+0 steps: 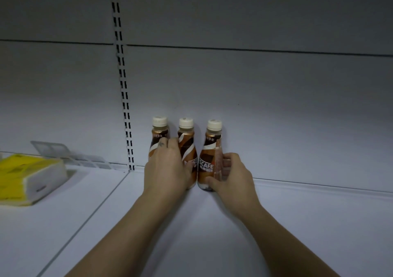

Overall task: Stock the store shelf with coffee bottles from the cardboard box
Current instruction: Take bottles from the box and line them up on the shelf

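Observation:
Three brown coffee bottles with cream caps stand upright in a row against the back panel of the white shelf (212, 223). My left hand (167, 168) wraps over the left bottle (158, 132) and the middle bottle (187, 140), covering their lower halves. My right hand (232, 176) grips the right bottle (210, 157) from its right side, fingers around the label. A small gap separates the middle and right bottles. The cardboard box is out of view.
A yellow and white soft pack (27, 176) lies on the neighbouring shelf section at the left. Behind it lie clear plastic dividers (63, 153). A slotted upright (125, 98) runs up the back panel. The shelf stretches bare to the right of the bottles.

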`<state>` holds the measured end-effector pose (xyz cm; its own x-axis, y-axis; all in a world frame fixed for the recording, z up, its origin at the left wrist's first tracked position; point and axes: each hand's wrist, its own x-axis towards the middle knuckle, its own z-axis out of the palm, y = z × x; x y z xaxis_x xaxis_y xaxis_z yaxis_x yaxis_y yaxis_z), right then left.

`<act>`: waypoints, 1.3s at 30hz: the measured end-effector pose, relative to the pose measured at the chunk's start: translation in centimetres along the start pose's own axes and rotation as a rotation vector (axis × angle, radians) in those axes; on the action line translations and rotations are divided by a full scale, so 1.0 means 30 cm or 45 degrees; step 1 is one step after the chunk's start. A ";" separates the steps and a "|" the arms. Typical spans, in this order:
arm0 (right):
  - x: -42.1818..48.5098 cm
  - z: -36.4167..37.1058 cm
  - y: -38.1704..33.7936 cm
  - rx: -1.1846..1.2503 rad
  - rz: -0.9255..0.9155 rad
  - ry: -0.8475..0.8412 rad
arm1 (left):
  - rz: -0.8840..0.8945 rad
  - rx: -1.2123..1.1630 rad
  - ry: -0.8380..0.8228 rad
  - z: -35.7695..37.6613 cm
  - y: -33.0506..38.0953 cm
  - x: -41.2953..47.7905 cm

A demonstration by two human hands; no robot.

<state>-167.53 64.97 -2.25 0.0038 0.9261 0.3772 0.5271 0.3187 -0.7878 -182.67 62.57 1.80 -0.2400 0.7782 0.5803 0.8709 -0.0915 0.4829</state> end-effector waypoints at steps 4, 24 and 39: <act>0.002 0.012 -0.002 0.001 -0.002 -0.016 | 0.009 -0.030 0.018 0.001 -0.011 0.005; -0.290 -0.454 -0.104 -0.704 0.003 0.245 | 0.701 -0.324 -0.277 -0.055 0.294 -0.175; -1.328 -1.092 0.117 -0.996 0.809 0.668 | 1.586 -0.617 -0.942 0.032 0.930 -0.986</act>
<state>-137.98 22.59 -4.09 0.7183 0.6178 0.3201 0.6881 -0.5626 -0.4583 -150.88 37.58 -2.53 0.9054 0.1675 0.3900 0.0954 -0.9757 0.1975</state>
